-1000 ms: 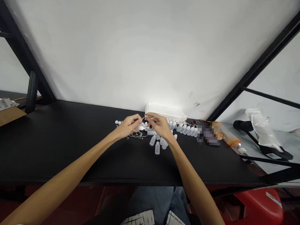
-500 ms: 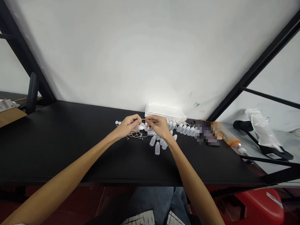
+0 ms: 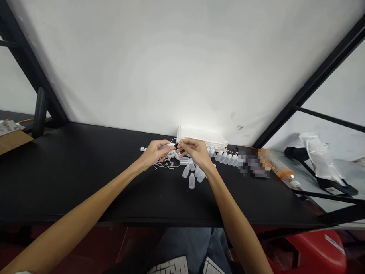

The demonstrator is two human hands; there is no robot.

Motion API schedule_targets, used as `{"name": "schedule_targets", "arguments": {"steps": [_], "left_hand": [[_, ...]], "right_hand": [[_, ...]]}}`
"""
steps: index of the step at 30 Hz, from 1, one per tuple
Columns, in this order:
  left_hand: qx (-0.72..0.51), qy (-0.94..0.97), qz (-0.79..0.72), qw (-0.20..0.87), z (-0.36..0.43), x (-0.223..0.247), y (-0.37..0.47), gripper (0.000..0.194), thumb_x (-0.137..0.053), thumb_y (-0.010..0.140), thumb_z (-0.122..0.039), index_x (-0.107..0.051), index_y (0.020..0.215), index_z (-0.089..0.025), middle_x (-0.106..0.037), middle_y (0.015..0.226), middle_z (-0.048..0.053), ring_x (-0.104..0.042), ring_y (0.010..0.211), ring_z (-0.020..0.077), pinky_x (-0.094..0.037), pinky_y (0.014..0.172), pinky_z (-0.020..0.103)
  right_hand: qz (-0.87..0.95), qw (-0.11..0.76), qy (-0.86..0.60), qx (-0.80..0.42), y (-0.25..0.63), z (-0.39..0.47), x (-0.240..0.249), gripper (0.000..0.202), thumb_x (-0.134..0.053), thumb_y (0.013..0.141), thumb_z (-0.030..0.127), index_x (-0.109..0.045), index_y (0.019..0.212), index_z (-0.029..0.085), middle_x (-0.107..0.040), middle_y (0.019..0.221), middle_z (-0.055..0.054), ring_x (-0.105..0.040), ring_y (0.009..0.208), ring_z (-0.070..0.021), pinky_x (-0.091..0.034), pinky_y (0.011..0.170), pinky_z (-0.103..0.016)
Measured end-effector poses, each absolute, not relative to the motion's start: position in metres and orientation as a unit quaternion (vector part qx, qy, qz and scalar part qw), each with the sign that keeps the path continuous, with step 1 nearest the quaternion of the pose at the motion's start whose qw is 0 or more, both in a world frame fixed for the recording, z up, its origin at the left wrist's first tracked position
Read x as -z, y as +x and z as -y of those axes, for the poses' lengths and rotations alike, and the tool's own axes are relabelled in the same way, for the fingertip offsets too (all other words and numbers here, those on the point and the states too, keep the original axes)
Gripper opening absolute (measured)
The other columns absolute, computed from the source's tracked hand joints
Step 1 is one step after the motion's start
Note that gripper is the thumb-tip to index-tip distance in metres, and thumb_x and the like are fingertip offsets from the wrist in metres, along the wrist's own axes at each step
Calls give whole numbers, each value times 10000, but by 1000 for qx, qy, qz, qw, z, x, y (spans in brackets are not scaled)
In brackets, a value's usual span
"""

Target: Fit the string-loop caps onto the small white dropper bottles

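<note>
My left hand (image 3: pixel 156 154) is closed, pinching a small white plastic bottle (image 3: pixel 172 144) that its fingers mostly cover. From the top of that bottle a thin white cord (image 3: pixel 173 140) loops over to my right hand (image 3: pixel 194 150), whose thumb and forefinger are pressed together on it. Just below my hands lie loose white caps (image 3: pixel 172 154) and a tangle of white cords (image 3: pixel 166 165). Several translucent small bottles (image 3: pixel 191 181) stand or lie in front of my right hand. Further right is a row of capped bottles (image 3: pixel 228 158).
A stack of white flat packets (image 3: pixel 200 135) rests against the wall. On the right lie a blurred dark object (image 3: pixel 256 165) and an orange-labelled plastic bottle (image 3: pixel 284 171). A cardboard box (image 3: pixel 10 143) is at the far left. Black metal posts frame the black table (image 3: pixel 79 181).
The bottle in my left hand has tilted up and is more covered by the fingers. The cord loop now rises higher between my hands. My right hand has shifted slightly right.
</note>
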State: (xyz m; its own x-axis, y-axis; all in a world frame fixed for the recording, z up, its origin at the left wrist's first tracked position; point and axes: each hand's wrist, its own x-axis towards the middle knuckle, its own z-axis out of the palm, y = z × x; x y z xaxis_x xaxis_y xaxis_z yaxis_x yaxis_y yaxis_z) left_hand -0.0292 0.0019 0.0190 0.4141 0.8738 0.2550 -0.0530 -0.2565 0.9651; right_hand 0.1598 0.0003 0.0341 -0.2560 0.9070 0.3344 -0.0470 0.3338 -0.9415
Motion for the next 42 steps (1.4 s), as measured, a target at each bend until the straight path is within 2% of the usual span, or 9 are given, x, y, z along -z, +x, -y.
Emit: {"name": "schedule_targets", "arguments": {"steps": [19,42], "left_hand": [[-435,661,-323,520,-2,-20,-29,290,-637,824,-415,-591,748,-139,-303,533,-69,-291,464,68,-302,429,200],[-439,656,-327,519,-3,-20,-30,275,-631,827,-407,-609,771,-139,-301,520,-69,-280,459,71,-281,413,200]], "right_hand": [[626,522,-329,-477,154,0,-30,345,-761,706,458,-689,825,143,-658,775,-51,-664,684,-164,-594,552,-292],[623,538,-335,-458,149,4,-33,374,-753,698,492,-675,826,149,-646,744,-39,-650,669,-154,-591,546,-278]]}}
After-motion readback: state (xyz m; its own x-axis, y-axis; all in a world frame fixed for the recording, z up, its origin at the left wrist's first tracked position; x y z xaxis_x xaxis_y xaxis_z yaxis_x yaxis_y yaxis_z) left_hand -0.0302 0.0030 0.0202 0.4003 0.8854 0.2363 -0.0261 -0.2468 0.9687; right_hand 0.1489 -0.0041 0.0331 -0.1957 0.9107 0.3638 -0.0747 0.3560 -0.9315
